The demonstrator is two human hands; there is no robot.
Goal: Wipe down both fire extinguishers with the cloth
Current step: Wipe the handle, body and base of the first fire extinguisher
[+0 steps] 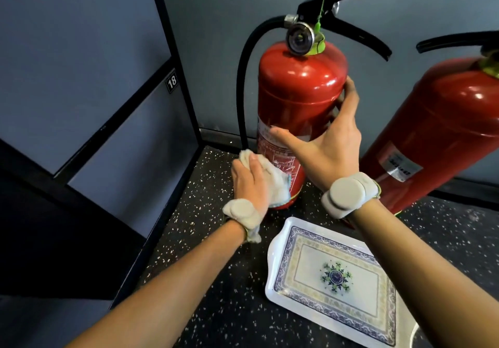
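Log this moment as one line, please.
left hand: presses cloth on left extinguisher | right hand: holds it | right extinguisher: untouched

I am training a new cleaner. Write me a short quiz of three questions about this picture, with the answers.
1. True or false: the right hand holds the cloth.
2. The door plate shows: A. 81 B. 18 C. 16
3. What lies on the floor in front of the left extinguisher?
Key: 1. False: the left hand presses it on the left extinguisher, which the right hand steadies. 2. B. 3. The tray.
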